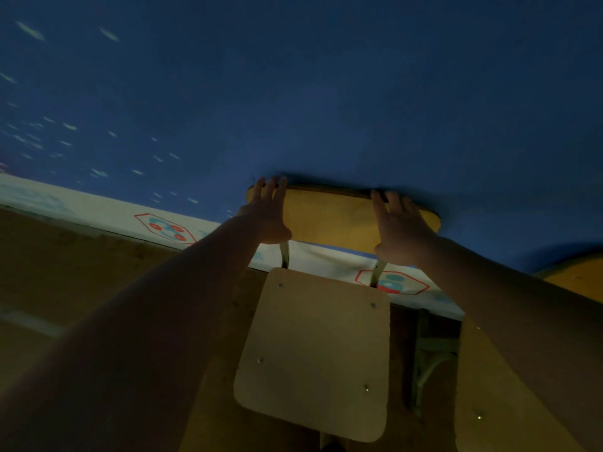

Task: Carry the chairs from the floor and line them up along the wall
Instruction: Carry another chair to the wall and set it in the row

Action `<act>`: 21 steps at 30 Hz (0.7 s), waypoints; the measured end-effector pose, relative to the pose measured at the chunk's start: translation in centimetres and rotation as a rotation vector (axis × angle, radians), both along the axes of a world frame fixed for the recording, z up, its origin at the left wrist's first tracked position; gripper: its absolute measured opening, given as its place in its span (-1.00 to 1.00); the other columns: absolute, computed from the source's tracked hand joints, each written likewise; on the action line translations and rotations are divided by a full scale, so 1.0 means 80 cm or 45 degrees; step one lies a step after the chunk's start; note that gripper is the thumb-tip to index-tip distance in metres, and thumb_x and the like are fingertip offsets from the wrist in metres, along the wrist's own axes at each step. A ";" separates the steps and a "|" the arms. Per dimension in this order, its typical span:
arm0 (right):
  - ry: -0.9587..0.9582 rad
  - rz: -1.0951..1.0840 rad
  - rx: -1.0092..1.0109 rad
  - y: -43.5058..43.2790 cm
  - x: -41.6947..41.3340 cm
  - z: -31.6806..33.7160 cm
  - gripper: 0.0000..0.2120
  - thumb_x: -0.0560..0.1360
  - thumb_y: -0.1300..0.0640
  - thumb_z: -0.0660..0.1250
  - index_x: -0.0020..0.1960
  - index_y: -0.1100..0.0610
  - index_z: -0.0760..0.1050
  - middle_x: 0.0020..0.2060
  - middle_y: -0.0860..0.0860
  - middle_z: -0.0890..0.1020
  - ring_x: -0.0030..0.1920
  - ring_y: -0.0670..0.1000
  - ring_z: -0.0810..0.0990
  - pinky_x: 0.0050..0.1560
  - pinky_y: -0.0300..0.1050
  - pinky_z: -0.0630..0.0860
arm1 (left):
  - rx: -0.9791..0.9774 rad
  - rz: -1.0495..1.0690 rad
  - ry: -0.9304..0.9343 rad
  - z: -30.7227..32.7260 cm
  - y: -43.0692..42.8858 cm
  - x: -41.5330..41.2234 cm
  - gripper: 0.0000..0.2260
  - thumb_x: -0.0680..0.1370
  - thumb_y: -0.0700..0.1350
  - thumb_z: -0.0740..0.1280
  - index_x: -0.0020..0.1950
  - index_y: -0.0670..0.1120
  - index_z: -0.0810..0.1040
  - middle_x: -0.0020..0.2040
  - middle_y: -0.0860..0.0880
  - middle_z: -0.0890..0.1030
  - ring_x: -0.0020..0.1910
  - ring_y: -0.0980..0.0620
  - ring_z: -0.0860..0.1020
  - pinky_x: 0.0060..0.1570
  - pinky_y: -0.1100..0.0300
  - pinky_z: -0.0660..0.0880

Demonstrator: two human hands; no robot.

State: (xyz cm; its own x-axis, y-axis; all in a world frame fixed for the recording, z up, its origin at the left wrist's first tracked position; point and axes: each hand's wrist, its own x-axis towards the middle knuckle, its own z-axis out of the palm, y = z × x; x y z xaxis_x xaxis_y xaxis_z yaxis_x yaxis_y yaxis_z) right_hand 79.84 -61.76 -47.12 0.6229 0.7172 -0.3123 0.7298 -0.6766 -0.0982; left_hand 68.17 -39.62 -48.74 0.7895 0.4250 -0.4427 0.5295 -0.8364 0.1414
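A small wooden chair [315,350] with a pale seat and metal frame stands below me, its curved backrest [329,216] up against the dark blue wall [326,93]. My left hand [266,213] lies on the backrest's left end with fingers straight over the top edge. My right hand [396,223] lies on the right end the same way. A second wooden chair [483,396] stands just to the right, also against the wall, partly hidden by my right arm.
A white band with red-edged hexagon pictures [166,228] runs along the foot of the wall. Brown floor [65,272] stretches to the left of the chair. The light is dim.
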 end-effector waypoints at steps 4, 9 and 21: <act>0.004 0.011 0.013 -0.002 0.000 0.000 0.00 0.41 0.12 0.41 0.58 0.16 -0.22 0.48 0.14 0.03 0.48 0.20 0.05 0.49 0.01 0.06 | 0.013 0.010 0.006 -0.003 0.000 0.001 -0.02 0.47 -0.02 0.42 0.56 -0.06 -0.30 0.57 -0.06 -0.27 0.53 -0.15 -0.29 0.45 -0.25 0.09; 0.004 0.014 0.035 -0.005 0.002 -0.003 -0.01 0.41 0.14 0.40 0.58 0.15 -0.22 0.48 0.14 0.05 0.48 0.18 0.05 0.50 -0.01 0.04 | 0.017 0.023 0.005 -0.004 -0.001 0.004 0.00 0.45 0.02 0.45 0.56 -0.05 -0.29 0.57 -0.06 -0.24 0.53 -0.16 -0.28 0.44 -0.26 0.11; -0.043 0.049 0.034 -0.007 0.006 -0.009 0.00 0.42 0.11 0.40 0.58 0.15 -0.24 0.48 0.14 0.05 0.49 0.18 0.05 0.51 0.00 0.00 | 0.023 0.023 0.020 -0.004 -0.003 0.005 0.01 0.45 0.03 0.45 0.56 -0.06 -0.30 0.57 -0.07 -0.26 0.53 -0.16 -0.28 0.45 -0.24 0.08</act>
